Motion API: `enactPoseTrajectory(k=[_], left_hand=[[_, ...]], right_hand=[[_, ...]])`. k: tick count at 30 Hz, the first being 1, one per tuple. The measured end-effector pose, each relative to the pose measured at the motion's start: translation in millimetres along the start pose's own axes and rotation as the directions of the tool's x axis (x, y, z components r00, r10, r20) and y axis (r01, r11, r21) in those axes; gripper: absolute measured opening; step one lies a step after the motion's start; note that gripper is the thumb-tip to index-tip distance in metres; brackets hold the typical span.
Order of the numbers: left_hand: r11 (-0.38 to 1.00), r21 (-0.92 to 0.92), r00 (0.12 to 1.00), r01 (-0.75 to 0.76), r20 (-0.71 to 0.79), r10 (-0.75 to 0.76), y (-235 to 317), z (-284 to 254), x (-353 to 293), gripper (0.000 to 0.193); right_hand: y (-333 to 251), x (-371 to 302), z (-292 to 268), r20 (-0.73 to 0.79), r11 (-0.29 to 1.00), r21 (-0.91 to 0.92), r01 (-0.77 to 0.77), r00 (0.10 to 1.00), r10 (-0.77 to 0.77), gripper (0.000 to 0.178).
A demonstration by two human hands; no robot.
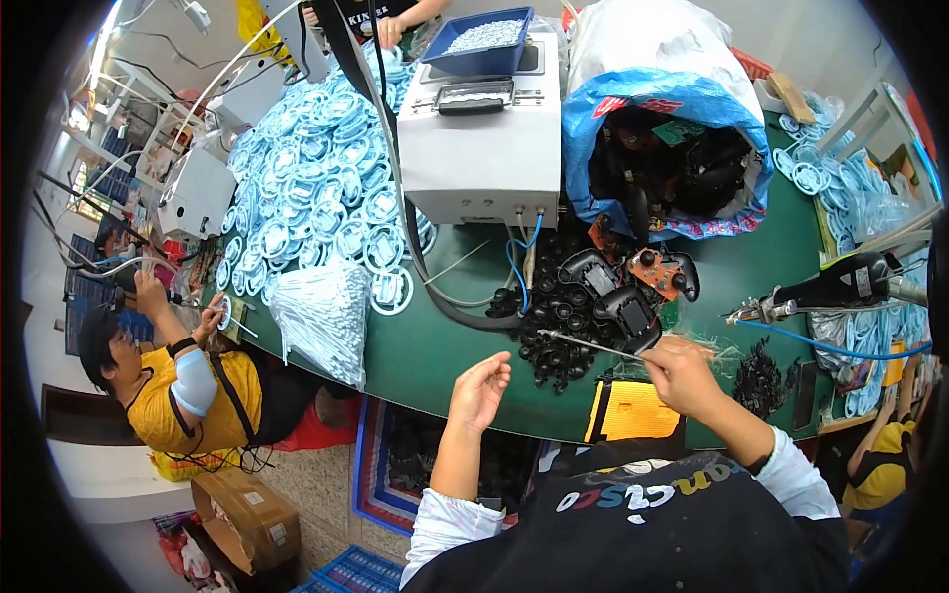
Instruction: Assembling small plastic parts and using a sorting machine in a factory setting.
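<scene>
My right hand (682, 376) is closed around a long thin metal tool (593, 344), whose kind I cannot make out. Its tip points left into a heap of small round black parts (565, 306), which look like thumbstick caps. My left hand (481, 390) is raised over the table's front edge, fingers loosely bent and apart, with nothing visible in it. Beyond my right hand lie a black game controller shell (631, 311), another black controller (587, 271) and an orange circuit board (655, 272) with black thumbsticks. An orange-yellow ridged pad (633, 410) lies at the near edge.
A grey metal machine (479, 148) carries a blue tray (479, 42). Right of it stands a sack (667, 84) of black parts. Light-blue rings (326, 178) and bagged white sticks (321, 321) lie left. An electric screwdriver (835, 284) hangs right. Another person (188, 390) works left.
</scene>
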State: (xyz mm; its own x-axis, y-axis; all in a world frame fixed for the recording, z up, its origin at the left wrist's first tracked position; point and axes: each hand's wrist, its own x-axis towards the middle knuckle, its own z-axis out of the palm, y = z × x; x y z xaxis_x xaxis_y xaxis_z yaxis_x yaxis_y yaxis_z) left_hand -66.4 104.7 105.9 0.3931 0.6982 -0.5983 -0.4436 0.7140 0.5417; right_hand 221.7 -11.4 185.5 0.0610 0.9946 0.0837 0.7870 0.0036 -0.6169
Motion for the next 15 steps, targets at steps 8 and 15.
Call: enactPoseTrajectory(k=[8,15], left_hand=[[0.997,-0.031,0.981,0.076,-0.177,-0.081,-43,-46,-6,0.023],[0.992,-0.103,0.962,0.074,-0.254,-0.098,-56,-65,-13,0.020]], right_hand=[[-5,38,32,0.152,0.933,-0.348,0.097,0.987,-0.045,0.005],[-25,29,-4,0.234,0.970,-0.164,0.181,0.962,-0.140,0.014]])
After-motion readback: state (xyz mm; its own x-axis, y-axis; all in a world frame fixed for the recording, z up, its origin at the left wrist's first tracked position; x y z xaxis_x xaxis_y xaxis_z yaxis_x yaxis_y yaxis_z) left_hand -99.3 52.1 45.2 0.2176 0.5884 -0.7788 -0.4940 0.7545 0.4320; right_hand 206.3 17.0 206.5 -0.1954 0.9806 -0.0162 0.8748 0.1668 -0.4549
